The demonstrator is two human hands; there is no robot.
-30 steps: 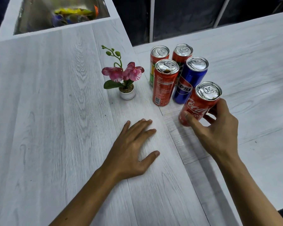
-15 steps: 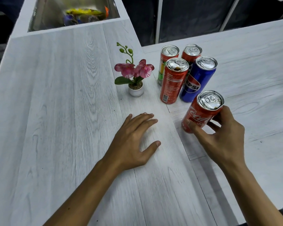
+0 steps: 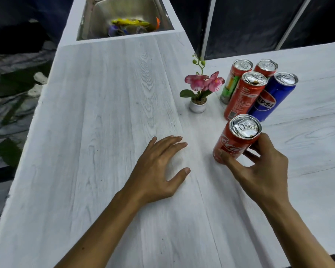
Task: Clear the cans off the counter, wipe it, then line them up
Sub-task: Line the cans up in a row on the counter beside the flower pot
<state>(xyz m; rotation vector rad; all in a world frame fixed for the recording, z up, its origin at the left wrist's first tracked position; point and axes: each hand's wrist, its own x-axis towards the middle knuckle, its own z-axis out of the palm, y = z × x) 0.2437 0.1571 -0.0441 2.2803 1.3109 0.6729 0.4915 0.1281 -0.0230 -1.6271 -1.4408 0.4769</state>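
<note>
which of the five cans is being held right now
The red Coca-Cola can nearest the camera: the right hand grips its lower body. The other four, including the blue Pepsi can, stand untouched in a cluster behind it.

Right hand [image 3: 259,167] has its thumb and fingers wrapped round a red Coca-Cola can [image 3: 234,142], and whether its base touches the pale wood-grain bench [image 3: 104,132] is hard to tell. Left hand [image 3: 159,171] lies flat beside it, fingers spread. Behind sit four more cans [image 3: 257,89] bunched together, next to a little potted orchid [image 3: 200,89]. Steel sink [image 3: 124,18] further back.
</note>
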